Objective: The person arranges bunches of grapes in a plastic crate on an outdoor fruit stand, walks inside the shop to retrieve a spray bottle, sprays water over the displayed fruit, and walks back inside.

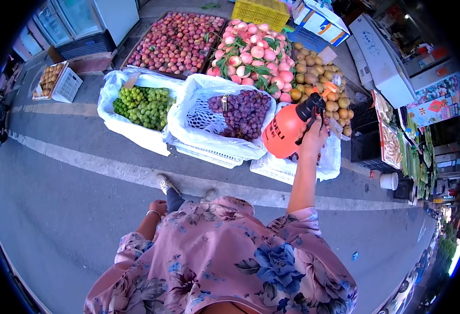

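Observation:
My right hand [313, 135] is wrapped round the handle of a red spray bottle [281, 131] with a black and orange top, held over the right-hand white crate [330, 159]. That crate's contents are mostly hidden behind the bottle and hand. Left of the bottle, purple grapes [246, 114] lie in a lined white crate [185, 128]. Green grapes [145, 106] fill part of another lined crate further left. Down by my left side, my left hand [158, 207] hangs with its fingers curled, away from the fruit; whether it holds anything is hidden.
Behind the crates are plums [180, 42], peaches [256, 55] and brown round fruit [321, 78]. A small crate [68, 85] stands at the left. Black crates [363, 138], vegetables [416, 152] and a white bucket [389, 181] are at the right.

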Available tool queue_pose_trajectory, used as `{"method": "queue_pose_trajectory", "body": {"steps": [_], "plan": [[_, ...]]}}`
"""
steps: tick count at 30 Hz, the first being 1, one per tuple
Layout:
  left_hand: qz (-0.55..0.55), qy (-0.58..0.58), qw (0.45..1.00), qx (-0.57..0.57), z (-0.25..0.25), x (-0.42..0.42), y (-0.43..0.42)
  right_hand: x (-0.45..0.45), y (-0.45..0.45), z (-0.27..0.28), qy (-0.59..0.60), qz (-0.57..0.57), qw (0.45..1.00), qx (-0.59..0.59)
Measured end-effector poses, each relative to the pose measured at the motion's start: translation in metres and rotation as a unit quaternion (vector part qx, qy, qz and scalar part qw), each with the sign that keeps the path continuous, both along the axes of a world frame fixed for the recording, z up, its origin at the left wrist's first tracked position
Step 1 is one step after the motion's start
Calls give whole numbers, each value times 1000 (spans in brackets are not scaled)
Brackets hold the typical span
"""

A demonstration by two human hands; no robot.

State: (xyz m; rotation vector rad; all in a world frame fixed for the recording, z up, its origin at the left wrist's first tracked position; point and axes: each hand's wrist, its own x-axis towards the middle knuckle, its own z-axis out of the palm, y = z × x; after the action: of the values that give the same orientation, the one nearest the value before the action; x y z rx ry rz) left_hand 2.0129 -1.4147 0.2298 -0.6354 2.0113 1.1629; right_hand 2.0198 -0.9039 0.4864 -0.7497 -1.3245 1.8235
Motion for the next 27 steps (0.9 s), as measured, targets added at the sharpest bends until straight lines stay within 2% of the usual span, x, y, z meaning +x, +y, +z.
{"method": "queue_pose_trajectory", "body": {"steps": [3,5,8,18,20,23,27], "plan": [[-5,5,999,-31,7,1,5,0,1,7,7,-2,1000,-3],[-49,-9,997,-66,8,0,4,-1,1,8,-4,-13,1000,-23],[-76,22,990,-119,55,5,28,-5,8,-7,-35,-8,999,-41],[-34,-12,998,-55,13,-7,7,-5,8,-5,-35,-10,997,-73],[-78,2,993,-87,24,-7,13,-2,8,-2,-1,9,999,-49],[-50,-2,995,-84,40,-8,25,-3,4,8,21,25,999,4],[-37,-24,998,-41,16,-13,11,-13,1,22,31,41,998,33]]}}
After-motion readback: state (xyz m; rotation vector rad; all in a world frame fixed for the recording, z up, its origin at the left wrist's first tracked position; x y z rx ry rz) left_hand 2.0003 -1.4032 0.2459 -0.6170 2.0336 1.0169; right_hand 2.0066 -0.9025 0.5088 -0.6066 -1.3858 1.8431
